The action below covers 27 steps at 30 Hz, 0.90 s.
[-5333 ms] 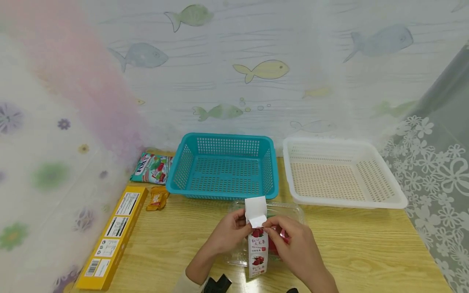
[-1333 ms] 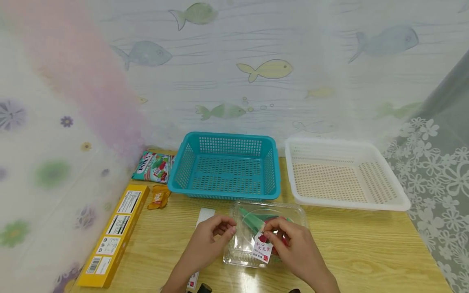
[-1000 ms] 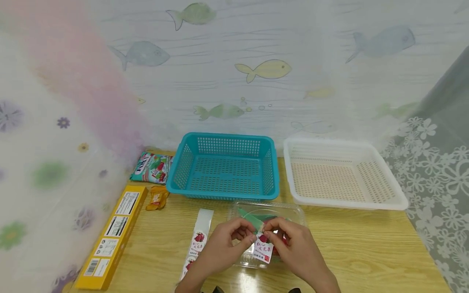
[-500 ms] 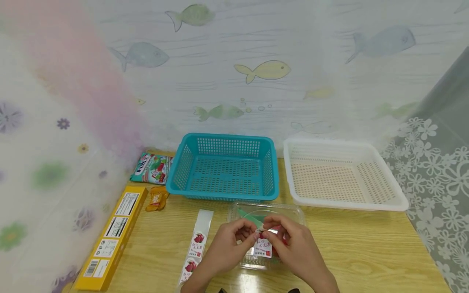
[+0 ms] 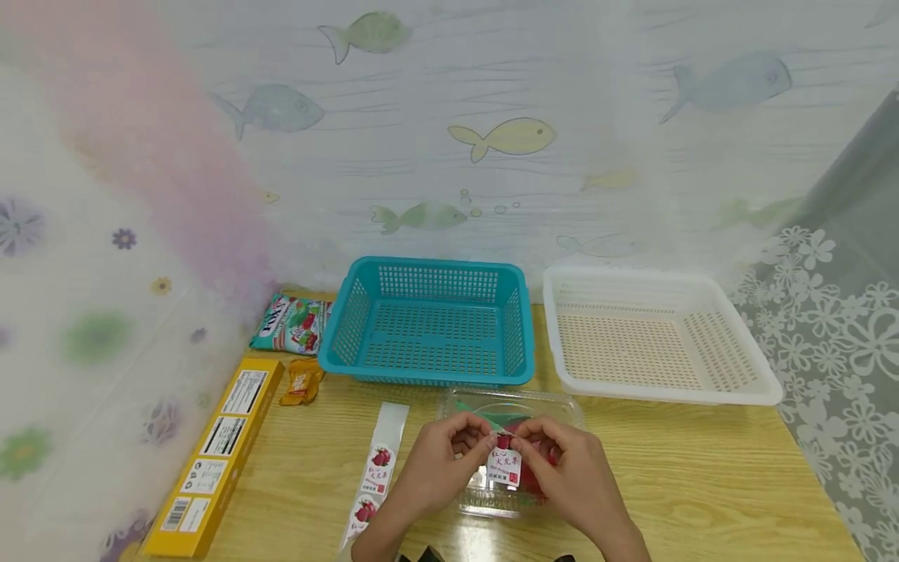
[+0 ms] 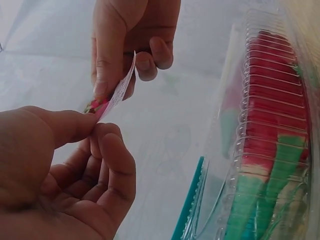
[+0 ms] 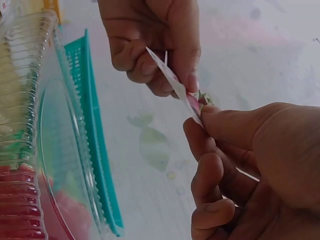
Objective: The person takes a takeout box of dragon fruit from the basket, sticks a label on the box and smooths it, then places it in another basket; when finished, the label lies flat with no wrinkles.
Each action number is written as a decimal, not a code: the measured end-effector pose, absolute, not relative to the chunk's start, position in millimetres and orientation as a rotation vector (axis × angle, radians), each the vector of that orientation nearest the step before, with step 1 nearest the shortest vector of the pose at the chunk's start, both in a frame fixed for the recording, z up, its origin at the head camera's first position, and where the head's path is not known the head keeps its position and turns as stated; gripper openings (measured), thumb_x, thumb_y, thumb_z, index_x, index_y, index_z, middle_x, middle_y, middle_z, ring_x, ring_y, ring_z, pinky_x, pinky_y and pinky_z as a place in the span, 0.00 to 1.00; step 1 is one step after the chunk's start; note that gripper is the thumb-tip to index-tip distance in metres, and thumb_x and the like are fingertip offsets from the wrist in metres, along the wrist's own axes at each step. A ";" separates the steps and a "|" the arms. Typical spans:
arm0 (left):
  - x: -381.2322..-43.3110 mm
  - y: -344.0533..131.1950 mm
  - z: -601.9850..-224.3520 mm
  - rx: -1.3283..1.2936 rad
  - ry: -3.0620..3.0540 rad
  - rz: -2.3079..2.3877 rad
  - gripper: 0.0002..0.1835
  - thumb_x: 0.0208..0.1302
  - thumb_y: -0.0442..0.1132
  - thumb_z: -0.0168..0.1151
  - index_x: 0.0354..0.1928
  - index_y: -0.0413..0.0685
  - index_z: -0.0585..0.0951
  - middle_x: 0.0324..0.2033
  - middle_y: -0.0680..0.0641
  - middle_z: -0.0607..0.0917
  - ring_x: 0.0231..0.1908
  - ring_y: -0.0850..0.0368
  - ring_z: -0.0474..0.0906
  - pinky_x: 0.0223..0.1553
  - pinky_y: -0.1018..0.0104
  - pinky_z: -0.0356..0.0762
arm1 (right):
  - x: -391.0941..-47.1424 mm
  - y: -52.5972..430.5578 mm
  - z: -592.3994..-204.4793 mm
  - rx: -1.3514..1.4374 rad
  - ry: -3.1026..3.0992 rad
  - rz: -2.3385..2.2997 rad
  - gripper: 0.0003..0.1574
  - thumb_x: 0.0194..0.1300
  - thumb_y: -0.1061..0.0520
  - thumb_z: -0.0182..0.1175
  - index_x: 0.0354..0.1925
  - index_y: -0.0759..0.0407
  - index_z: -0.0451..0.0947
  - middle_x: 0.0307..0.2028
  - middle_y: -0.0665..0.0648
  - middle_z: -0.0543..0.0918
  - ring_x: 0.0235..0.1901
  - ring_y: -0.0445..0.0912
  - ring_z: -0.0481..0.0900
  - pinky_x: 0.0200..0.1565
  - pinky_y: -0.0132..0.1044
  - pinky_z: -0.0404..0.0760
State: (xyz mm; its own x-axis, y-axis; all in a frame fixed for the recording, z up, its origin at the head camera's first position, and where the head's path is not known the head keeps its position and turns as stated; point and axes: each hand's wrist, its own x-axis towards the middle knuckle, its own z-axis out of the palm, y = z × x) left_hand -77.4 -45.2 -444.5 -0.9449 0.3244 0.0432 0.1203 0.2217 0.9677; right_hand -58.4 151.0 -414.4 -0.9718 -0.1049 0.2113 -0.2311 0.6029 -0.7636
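Observation:
A white sticker label (image 5: 504,467) with a red dragon fruit picture and printed characters hangs between both hands, over a clear plastic box. My left hand (image 5: 449,460) pinches its upper left corner between thumb and forefinger. The upper right corner is pinched the same way by my right hand (image 5: 565,468). In both wrist views the label (image 6: 119,95) shows nearly edge-on, slightly bent, with thumbs over its printed side. Beneath it, the lidded clear box (image 5: 485,503) holds red and green items, partly hidden by the hands. Its ridged wall (image 7: 37,125) shows in the right wrist view.
A strip of the same labels (image 5: 379,460) lies left of the box. Behind stand a teal basket (image 5: 428,375) and a white basket (image 5: 667,388). At the left are a yellow carton (image 5: 211,460), a small orange packet (image 5: 302,381) and a FOX'S candy bag (image 5: 289,321).
The label strip went from the hands to the table at left, one label staying in the right hand. My left hand then moved right and took its other corner; the label now hangs straighter.

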 end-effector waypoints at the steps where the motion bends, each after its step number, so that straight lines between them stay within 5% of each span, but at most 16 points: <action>1: -78.3 -45.0 -444.5 0.421 2.331 1.800 0.07 0.73 0.42 0.63 0.42 0.46 0.83 0.31 0.50 0.84 0.29 0.66 0.79 0.31 0.72 0.79 | -58.9 150.9 -414.5 0.276 -2.679 1.309 0.06 0.63 0.57 0.72 0.33 0.45 0.85 0.22 0.37 0.78 0.18 0.32 0.64 0.21 0.28 0.66; 27: -95.7 -26.2 -453.7 0.283 2.514 1.609 0.09 0.70 0.45 0.66 0.39 0.47 0.86 0.29 0.54 0.85 0.26 0.67 0.76 0.29 0.73 0.75 | -78.4 157.2 -432.3 0.006 -2.856 1.311 0.03 0.69 0.54 0.67 0.37 0.51 0.86 0.28 0.46 0.85 0.27 0.36 0.75 0.31 0.29 0.74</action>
